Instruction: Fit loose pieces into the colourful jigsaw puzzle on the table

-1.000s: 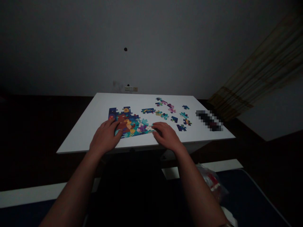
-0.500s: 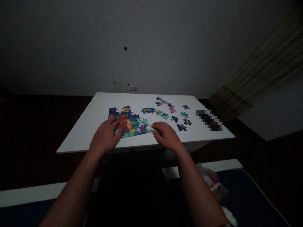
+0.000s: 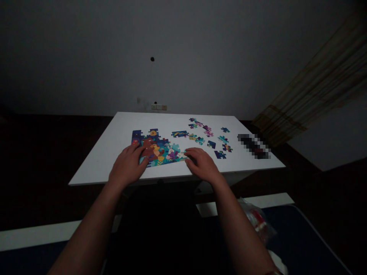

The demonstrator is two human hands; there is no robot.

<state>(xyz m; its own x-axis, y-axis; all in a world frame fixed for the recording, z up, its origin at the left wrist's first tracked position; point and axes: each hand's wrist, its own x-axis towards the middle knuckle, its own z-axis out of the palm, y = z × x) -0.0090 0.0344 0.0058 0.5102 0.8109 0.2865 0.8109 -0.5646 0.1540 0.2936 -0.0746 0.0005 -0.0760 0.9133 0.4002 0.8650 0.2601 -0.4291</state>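
Observation:
A partly joined colourful jigsaw [image 3: 156, 147] lies on a white table [image 3: 114, 137] near its front edge. My left hand [image 3: 127, 166] rests flat on the jigsaw's left side, fingers stretched out. My right hand [image 3: 202, 164] lies flat at the jigsaw's right edge, its fingertips touching the pieces there. Several loose pieces [image 3: 208, 135] are scattered on the table to the right of the joined part. Neither hand grips anything.
A blurred dark object [image 3: 254, 146] lies near the table's right edge. A striped curtain [image 3: 315, 84] hangs at the right. A plastic bag with red contents [image 3: 256, 221] sits low beside my right forearm. The room is dim.

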